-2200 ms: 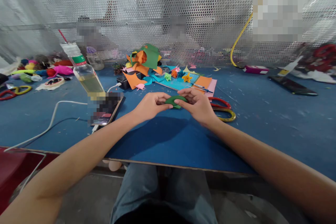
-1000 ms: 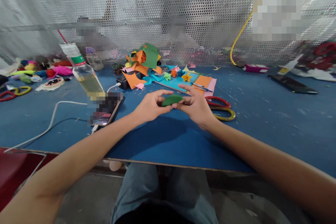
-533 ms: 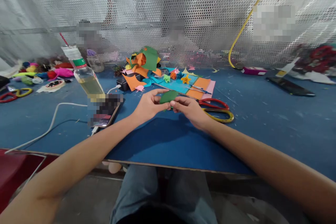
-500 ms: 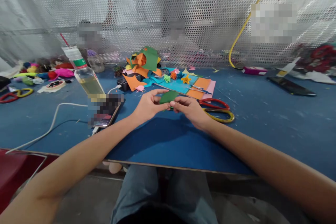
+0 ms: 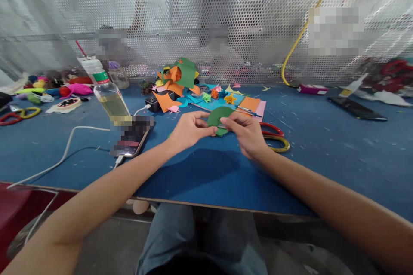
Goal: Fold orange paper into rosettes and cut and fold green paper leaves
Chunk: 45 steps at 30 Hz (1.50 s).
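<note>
A rounded piece of green paper (image 5: 215, 117) is held up above the table between my two hands. My left hand (image 5: 190, 128) pinches its left edge between thumb and fingers. From the right, my right hand (image 5: 247, 131) grips the paper with the thumb across its face. A slit or fold line shows near that thumb. Some more green paper peeks out below the hands, partly hidden. Right beside my right hand lie scissors (image 5: 280, 142) with one red and one yellow handle loop, their blades hidden.
Behind my hands lie paper scraps (image 5: 166, 99), small folded paper stars (image 5: 230, 98), coloured sheets (image 5: 248, 105) and a pen (image 5: 250, 111). At left are a phone (image 5: 137, 135) on a white cable and a bottle (image 5: 111, 101). A dark phone (image 5: 356, 108) lies far right.
The green paper has gone from folded or seen at a slant to a wide rounded shape facing me. My right hand has moved slightly right, covering more of the scissors.
</note>
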Available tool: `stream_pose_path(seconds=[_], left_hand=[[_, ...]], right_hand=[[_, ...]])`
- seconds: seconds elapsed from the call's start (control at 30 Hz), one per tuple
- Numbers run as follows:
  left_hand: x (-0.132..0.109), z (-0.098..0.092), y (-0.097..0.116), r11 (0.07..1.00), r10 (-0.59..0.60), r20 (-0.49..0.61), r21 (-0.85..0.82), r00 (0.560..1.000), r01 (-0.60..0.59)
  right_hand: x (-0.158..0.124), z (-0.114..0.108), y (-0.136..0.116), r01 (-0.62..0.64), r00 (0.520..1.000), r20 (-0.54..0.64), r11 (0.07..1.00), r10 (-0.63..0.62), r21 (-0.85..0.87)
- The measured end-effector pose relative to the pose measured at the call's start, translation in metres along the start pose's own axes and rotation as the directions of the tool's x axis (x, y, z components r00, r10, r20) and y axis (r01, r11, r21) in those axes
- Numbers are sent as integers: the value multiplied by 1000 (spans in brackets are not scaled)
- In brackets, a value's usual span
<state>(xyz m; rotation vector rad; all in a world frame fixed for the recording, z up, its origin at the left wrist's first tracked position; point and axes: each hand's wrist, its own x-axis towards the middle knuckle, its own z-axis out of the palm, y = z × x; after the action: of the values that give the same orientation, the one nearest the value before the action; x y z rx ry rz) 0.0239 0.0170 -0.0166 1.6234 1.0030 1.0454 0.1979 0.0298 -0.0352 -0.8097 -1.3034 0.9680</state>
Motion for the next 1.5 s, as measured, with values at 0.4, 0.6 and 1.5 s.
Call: stream_pose_path(seconds=[0.4, 0.6, 1.5], left_hand=[[0, -4, 0, 999, 21, -9, -33, 1000, -21], [2, -5, -4, 999, -6, -24, -43, 1000, 5], [-2, -12, 6, 902, -286, 194, -275, 938, 332]], right_hand=[[-6, 1, 2, -55, 983, 173, 994, 70, -90], [-7, 1, 1, -19, 976, 213, 992, 45, -127], [-7, -16, -4, 837, 542, 621, 291, -567, -464]])
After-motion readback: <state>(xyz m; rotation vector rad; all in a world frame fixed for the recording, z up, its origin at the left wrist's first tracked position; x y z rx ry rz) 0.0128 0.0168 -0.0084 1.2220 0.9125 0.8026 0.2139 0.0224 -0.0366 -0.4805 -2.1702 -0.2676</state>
